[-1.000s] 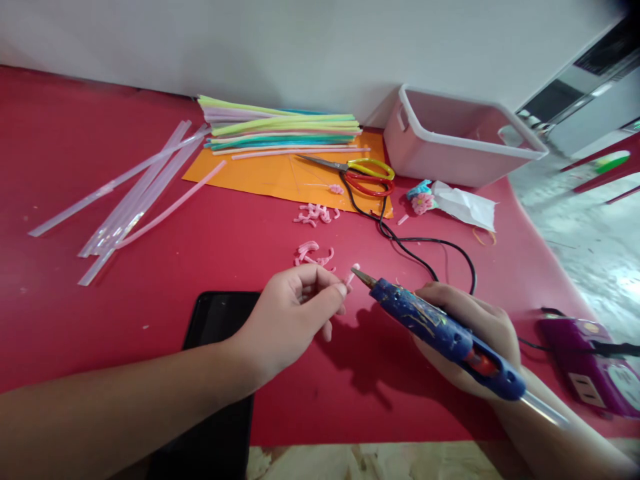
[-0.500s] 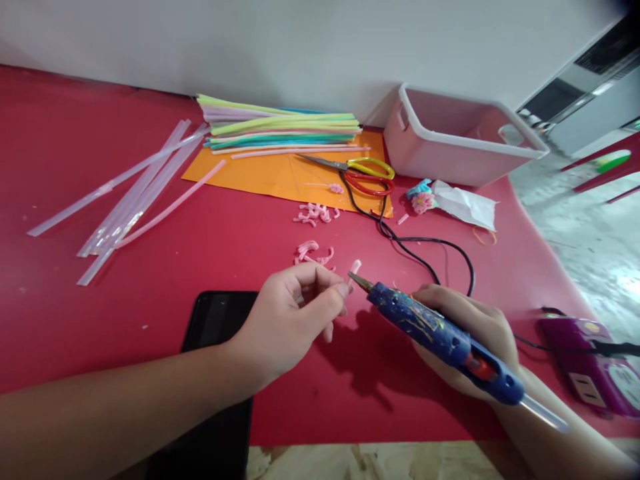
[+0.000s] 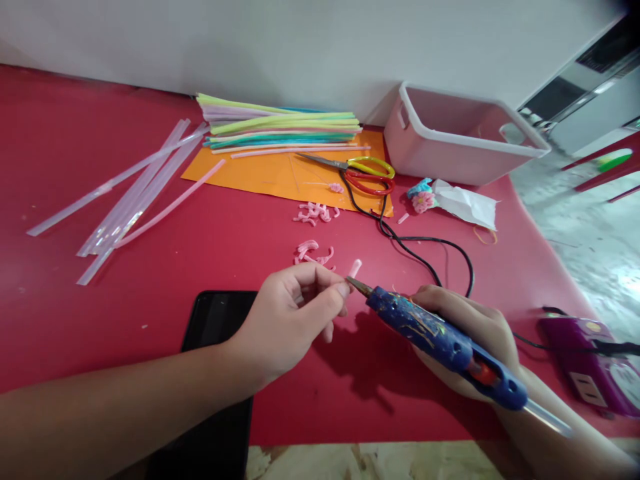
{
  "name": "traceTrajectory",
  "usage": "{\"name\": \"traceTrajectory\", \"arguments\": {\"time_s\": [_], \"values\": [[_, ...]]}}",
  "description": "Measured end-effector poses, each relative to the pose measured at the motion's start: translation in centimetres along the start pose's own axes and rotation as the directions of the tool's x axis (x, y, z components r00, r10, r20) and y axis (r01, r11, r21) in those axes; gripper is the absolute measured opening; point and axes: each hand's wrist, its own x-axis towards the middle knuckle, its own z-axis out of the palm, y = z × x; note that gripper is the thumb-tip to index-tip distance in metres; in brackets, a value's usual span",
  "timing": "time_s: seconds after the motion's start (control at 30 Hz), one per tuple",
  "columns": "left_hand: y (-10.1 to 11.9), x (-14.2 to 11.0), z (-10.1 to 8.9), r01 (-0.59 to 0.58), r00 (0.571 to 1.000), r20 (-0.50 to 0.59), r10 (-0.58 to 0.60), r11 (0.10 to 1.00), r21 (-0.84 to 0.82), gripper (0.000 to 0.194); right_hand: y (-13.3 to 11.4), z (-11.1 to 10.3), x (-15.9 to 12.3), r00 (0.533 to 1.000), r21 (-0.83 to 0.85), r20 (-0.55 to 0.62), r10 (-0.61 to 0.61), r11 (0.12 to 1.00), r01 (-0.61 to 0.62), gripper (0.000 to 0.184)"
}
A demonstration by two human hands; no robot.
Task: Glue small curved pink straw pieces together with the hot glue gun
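Between thumb and fingertips my left hand [image 3: 305, 313] pinches a short pink pipe cleaner piece [image 3: 355, 268], its free end pointing up and right. My right hand [image 3: 470, 333] is wrapped round a blue hot glue gun [image 3: 425, 327] spotted with dried glue, a clear glue stick jutting from its back. The gun's metal nozzle meets the piece close to my left fingertips. Just beyond my left hand lie curved pink pipe cleaner pieces [image 3: 306, 251], and a second little heap of pink pieces [image 3: 316, 213] sits farther back.
Scissors [image 3: 370, 175] and bundled pipe cleaners [image 3: 285, 127] rest on orange paper [image 3: 260, 177]. Glue sticks [image 3: 145, 193] lie left, a pink bin [image 3: 460, 157] at back right. A black cord [image 3: 450, 245] runs across the table; a phone [image 3: 215, 333] lies under my left forearm, a purple power box [image 3: 590, 360] right.
The glue gun's nozzle has slid down along the pink pipe cleaner piece, from its free end toward my left fingertips. My left hand has stayed almost still.
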Motion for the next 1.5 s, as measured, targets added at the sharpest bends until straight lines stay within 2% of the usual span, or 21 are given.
{"name": "traceTrajectory", "arguments": {"time_s": [0.43, 0.6, 0.87, 1.1, 1.5], "values": [[-0.10, 0.09, 0.04, 0.000, 1.000, 0.018, 0.000, 1.000, -0.020, 0.018, -0.09, -0.14, -0.03, 1.000, -0.014, 0.001, 0.005, 1.000, -0.005, 0.020], [0.06, 0.05, 0.00, 0.007, 1.000, 0.025, -0.007, 1.000, -0.003, 0.021, -0.55, -0.40, 0.26, 1.000, -0.010, -0.031, -0.001, 1.000, 0.000, 0.025], [0.03, 0.26, -0.01, -0.002, 0.999, 0.039, 0.002, 1.000, 0.001, 0.019, -0.58, -0.13, 0.15, 0.992, -0.043, -0.122, 0.015, 0.999, -0.021, 0.019], [-0.05, 0.10, -0.08, -0.023, 0.998, 0.064, 0.024, 1.000, -0.020, 0.019, -0.48, -0.38, 0.23, 0.999, -0.055, -0.036, 0.023, 0.998, -0.025, 0.019], [-0.09, 0.11, -0.19, -0.034, 0.998, 0.061, 0.035, 0.999, -0.018, 0.019, -0.23, -0.46, 0.33, 1.000, 0.022, 0.014, -0.013, 1.000, 0.012, 0.026]]}}
